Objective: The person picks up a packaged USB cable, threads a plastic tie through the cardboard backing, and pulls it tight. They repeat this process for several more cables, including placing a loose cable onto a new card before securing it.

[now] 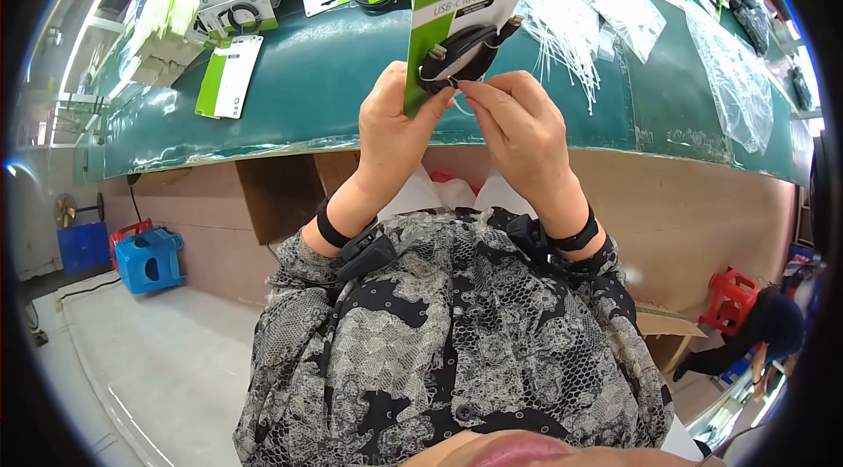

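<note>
Above the table's near edge, my left hand [386,120] grips the lower left side of a green and white cardboard card [439,17], held up at a tilt. A coiled black cable [464,52] lies against the card's front, its metal-tipped plugs pointing up. My right hand [524,123] is closed in a pinch at the bottom of the coil, beside my left thumb. Between the fingertips of both hands runs a thin white cable tie [463,109], looped at the coil; its far end is partly hidden by the fingers.
On the green table [299,107] lie a blank card [230,78] at left, carded cables [241,14] and a pile of loose black cables behind. White cable ties [562,36] are spread right of my hands, near clear plastic bags [729,72]. Another person [777,326] is at far right.
</note>
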{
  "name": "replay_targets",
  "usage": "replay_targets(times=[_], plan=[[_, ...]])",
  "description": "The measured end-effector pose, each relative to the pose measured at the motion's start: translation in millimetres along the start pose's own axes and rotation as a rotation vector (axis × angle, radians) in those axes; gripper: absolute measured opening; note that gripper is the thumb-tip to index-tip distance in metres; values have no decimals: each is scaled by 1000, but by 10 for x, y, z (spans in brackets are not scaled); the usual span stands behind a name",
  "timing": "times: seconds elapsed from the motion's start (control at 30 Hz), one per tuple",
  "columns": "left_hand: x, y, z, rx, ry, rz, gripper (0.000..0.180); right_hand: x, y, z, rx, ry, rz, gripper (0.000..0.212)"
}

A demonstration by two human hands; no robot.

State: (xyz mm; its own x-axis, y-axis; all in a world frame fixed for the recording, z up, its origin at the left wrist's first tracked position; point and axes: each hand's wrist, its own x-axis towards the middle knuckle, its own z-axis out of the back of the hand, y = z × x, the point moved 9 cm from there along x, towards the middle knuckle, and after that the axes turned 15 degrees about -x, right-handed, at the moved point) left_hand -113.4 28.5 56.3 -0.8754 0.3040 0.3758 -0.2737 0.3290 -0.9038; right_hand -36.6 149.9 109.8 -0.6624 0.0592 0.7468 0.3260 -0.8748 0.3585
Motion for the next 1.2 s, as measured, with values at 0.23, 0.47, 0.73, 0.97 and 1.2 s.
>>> replay_targets(times=[0.23,0.47,0.73,0.97,1.2], plan=[[-25,-30,12,91,6,-72,19,-8,8,-22,7,25,-7,21],[-46,-65,13,76,-18,-65,19,-19,37,-24,23,40,-25,20],[-44,-237,-58,238,36,-183,31,-58,-40,-78,52,143,-78,26],[-278,-491,-329,591,295,-582,44,-407,-178,-54,375,140,-168,39],[-281,-520,-341,552,292,-580,45,-967,-426,-304,1031,294,-535,57]])
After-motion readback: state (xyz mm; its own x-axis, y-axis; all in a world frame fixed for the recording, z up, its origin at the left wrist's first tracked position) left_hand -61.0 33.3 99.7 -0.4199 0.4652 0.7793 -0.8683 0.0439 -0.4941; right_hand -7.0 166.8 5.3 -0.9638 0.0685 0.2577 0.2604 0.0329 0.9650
